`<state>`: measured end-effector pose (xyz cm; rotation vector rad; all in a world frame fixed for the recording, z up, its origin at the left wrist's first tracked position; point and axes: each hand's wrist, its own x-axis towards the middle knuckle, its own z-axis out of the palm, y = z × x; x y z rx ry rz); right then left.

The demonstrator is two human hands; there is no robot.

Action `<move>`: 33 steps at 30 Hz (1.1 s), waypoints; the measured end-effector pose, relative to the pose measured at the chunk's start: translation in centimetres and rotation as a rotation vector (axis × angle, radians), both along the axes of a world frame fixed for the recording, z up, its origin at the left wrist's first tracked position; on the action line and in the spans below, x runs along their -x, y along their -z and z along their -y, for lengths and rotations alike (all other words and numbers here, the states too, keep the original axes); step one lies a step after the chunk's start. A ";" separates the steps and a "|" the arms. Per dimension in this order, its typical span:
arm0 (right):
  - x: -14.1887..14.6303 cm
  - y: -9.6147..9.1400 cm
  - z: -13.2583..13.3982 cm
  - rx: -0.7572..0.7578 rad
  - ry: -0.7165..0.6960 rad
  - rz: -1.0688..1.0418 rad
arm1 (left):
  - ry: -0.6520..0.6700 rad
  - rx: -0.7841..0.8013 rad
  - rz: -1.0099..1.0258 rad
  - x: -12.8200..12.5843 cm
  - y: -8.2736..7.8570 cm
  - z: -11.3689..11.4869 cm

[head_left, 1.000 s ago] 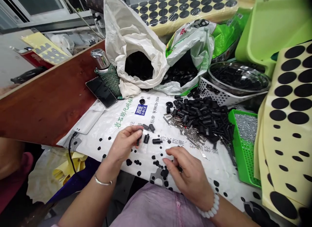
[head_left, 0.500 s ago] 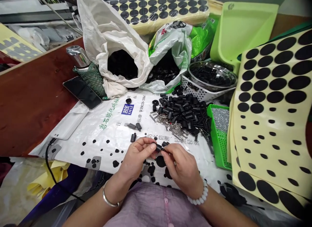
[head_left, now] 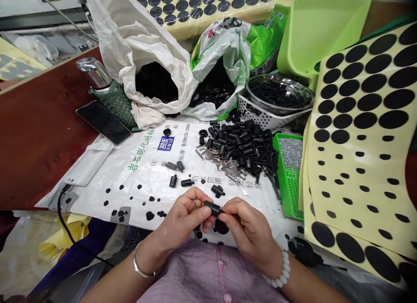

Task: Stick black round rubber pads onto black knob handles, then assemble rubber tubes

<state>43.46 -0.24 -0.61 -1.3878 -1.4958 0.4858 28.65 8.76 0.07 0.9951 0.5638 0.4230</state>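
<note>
Between my hands is a small black plastic cylinder (head_left: 213,208) with a thinner tip on its right end. My left hand (head_left: 190,212) pinches its wide body between thumb and fingers. The thumb and forefinger of my right hand (head_left: 243,218) close on the thin end. Just beyond my fingers lies a black cylindrical piece (head_left: 217,190), and several similar ones (head_left: 173,180) rest farther left on the white printed sack. A heap of black cylinders (head_left: 237,142) sits farther back, with flat metal strips (head_left: 228,170) along its near edge.
A green tray (head_left: 293,164) holding small silvery parts stands right of the heap. Behind are a white sack (head_left: 156,47) and a plastic bag (head_left: 221,73) of black parts, plus a steel bowl (head_left: 280,92). Sticker sheets (head_left: 358,133) cover the right; a phone (head_left: 104,120) lies left.
The view has shifted slightly. My hands stay together on the black cylinder, which now sits a little lower and shows more of its body. Loose pieces beyond my fingers are more exposed.
</note>
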 end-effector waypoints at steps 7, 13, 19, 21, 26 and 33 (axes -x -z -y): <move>0.0 -1.0 0.4 0.407 -0.058 -0.591 | 0.058 -0.158 0.009 0.2 -0.3 -0.1; 0.1 -0.5 -0.3 0.604 -0.071 -0.874 | 0.082 -0.210 -0.013 0.6 0.5 -0.3; 0.0 0.0 -0.5 0.600 -0.056 -0.856 | 0.016 -0.106 0.039 -0.2 1.2 -0.3; -0.1 -0.3 -0.6 0.570 -0.086 -0.827 | -0.031 0.024 0.090 -0.7 1.5 -0.2; -0.6 -1.1 -0.5 0.435 -0.001 -0.686 | -0.081 0.365 0.187 -1.5 2.5 0.4; -0.8 -0.9 0.0 0.135 0.045 -0.172 | -0.067 0.407 0.159 -1.4 2.0 0.7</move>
